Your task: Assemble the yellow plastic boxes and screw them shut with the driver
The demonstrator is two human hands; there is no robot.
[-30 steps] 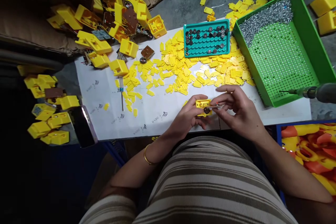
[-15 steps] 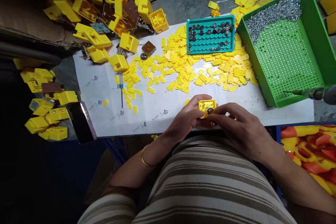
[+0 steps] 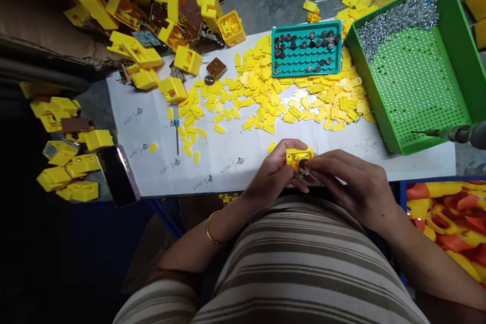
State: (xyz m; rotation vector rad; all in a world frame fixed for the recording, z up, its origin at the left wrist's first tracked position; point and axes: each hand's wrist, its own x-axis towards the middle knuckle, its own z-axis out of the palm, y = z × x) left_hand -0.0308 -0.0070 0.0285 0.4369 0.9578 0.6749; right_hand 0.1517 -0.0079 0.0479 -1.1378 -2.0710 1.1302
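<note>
Cradling open yellow plastic housing point(image 3: 291, 156) above white paper point(image 3: 212, 157) near its front edge, left hand point(image 3: 278, 165) curls fingers round it; right hand point(image 3: 359, 180) bunches fingertips against dark round part point(image 3: 302, 163), actual grip hidden. Slack left hold might tip housing; crooked push might dislodge part.

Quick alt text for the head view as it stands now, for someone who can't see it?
A left hand holds a small open yellow casing while the right hand meets it at a dark round part, near the edge of a white-covered table. Beyond are scattered yellow pieces, a teal tray of small round parts and a green basket.
</note>
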